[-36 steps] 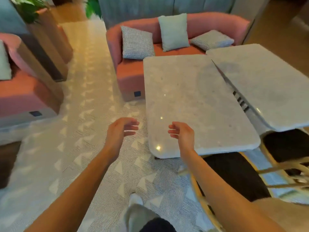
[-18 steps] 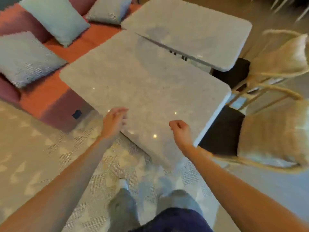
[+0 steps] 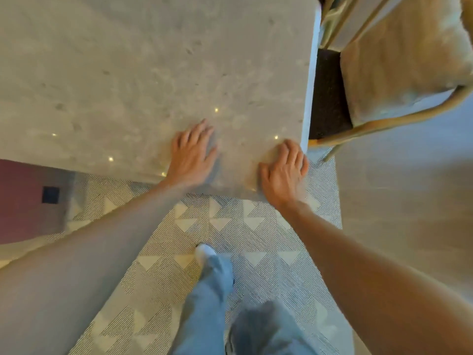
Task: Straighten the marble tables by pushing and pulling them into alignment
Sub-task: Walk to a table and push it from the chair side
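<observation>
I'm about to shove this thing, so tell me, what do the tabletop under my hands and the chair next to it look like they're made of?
Tabletop: looks like polished marble or terrazzo-type stone, pale grey with darker flecks and sharp glints of ceiling lights. Chair: pale bent frame, probably rattan or light wood, with a plush beige cushion; motion blur leaves that open.

Marble surface [image 3: 143, 73]: 1, fills upper left and centre of frame.
Hands: 2, left hand [image 3: 192, 156] and right hand [image 3: 284, 172], both flat on surface, lower centre.
Chair [image 3: 399, 60]: 1, w/ cushioned seat, upper right.
Patterned rug [image 3: 230, 226]: 1, lower centre.
Sofa base [image 3: 25, 201]: 1, dark red, left edge.
Legs in jeans [image 3: 207, 303]: 2, bottom centre.
White shoe [image 3: 203, 252]: 1 seen.
</observation>
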### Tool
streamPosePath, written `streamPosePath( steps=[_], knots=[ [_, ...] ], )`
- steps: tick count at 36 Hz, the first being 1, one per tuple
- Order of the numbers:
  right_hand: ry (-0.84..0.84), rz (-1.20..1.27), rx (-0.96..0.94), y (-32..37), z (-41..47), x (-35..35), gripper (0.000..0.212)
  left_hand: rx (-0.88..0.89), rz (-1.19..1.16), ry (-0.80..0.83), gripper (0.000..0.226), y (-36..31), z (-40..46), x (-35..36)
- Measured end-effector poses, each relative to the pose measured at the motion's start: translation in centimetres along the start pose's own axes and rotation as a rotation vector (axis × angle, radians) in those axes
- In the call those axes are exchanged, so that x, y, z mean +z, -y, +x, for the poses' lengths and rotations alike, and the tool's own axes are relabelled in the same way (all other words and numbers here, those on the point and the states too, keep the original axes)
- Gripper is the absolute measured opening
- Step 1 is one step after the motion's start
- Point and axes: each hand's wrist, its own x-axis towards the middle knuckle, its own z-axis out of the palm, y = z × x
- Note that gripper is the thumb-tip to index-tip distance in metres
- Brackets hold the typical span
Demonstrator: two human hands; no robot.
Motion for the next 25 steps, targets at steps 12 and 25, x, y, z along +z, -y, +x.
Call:
streamPosePath(
  steps=[12,25],
  knots=[
    [-0.259,-0.047,-0.093,-0.7,-0.5,1.8,0.055,0.064,0.204,-0.359,0.058,-0.2,-0.7,4.2],
    [-0.232,-0.144,-0.247,-1.7,-0.6,1.9,0.061,0.062,0.146,-0.457,0.056,-0.4,-0.7,4.4]
  ],
)
